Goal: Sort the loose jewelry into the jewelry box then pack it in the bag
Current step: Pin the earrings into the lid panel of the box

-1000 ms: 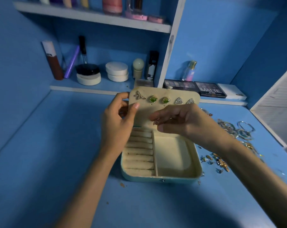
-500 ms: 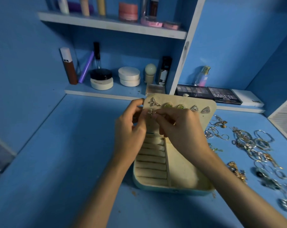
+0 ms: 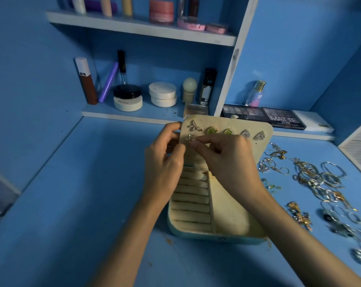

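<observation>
A teal jewelry box (image 3: 198, 235) with a cream lining lies open on the blue desk. Its upright earring panel (image 3: 264, 129) carries a row of stud earrings: one flower-shaped, two green, two silver. My left hand (image 3: 165, 160) grips the panel's left edge, thumb in front and fingers behind. My right hand (image 3: 227, 160) pinches a small flower-shaped earring (image 3: 189, 139) against the panel, just below the first flower stud. Loose jewelry (image 3: 312, 179), rings, hoops and chains, lies scattered on the desk to the right of the box. No bag is in view.
Behind the box, low shelves hold cosmetics: round compacts (image 3: 162, 93), a brown tube (image 3: 86, 81), eyeshadow palettes (image 3: 262, 117) and a perfume bottle (image 3: 255, 94). An upper shelf (image 3: 142, 27) carries jars and bottles. Bare blue desk extends to the left of the box.
My right hand has brought the flower earring up to the panel's left side, under the first stud. The camera view has shifted, showing more of the loose jewelry on the right.
</observation>
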The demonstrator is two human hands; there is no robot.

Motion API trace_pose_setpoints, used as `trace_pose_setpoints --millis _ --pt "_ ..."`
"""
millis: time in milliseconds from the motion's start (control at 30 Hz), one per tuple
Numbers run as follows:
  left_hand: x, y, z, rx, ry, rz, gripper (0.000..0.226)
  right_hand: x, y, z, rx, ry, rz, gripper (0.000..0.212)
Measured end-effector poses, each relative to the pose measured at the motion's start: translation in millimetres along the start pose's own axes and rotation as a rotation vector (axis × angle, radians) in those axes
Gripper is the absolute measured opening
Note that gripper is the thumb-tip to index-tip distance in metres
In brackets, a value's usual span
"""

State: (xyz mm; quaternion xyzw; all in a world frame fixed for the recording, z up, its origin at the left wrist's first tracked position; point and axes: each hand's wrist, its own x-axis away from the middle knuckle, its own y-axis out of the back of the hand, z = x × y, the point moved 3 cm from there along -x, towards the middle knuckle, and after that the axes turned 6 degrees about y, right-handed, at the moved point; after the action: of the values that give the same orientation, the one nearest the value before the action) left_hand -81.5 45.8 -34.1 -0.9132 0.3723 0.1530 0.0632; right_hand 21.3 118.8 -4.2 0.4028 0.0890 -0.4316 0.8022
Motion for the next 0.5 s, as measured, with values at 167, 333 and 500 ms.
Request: trace_pose_setpoints --millis 167,333,500 --pt "0.7 -0.4 -0.9 -0.015 0.005 0.003 0.028 3.0 -2.7 -2.8 -0.111 -0.058 -0.001 0.007" --pt "1.0 -0.6 -1.5 -0.026 -0.003 -0.001 0.024 4.2 -2.4 -3.0 -0.072 -0.011 -0.034 0.005" --pt "0.9 -0.7 -2.1 -0.028 -0.012 0.001 0.025 1.8 -2.0 -1.7 -0.068 0.014 -0.030 0.006"
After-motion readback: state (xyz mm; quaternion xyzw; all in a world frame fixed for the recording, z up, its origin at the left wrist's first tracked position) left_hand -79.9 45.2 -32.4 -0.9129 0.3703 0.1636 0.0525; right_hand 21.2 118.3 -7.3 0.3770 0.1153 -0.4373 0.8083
